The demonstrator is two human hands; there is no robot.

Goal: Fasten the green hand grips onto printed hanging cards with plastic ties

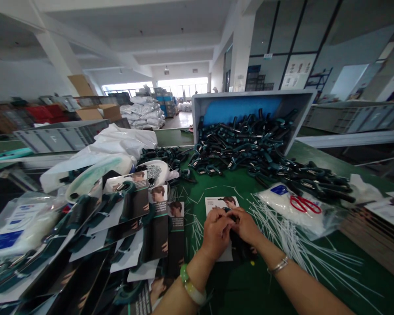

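Note:
In front of me a printed backing card [213,202] lies on the green tabletop, with a dark-handled tool [238,245] on it, partly covered by my hands. My left hand [216,234] is closed in a pinch over the card. Close against it, my right hand [246,224] is also pinched, its fingertips meeting the left ones near the tool's upper end. Whatever is between the fingers is too small and hidden to make out. White cable ties [292,245] fan out right of my right hand, and a smaller bunch of ties [196,232] lies left of the card.
A tipped grey bin [254,93] spills a heap of dark green plier-like tools [249,144] at the back. Red-handled scissors [305,204] rest on a plastic bag [272,199] at right. Carded tools [157,232] pile up at left, by a white bowl of small metal parts [153,172].

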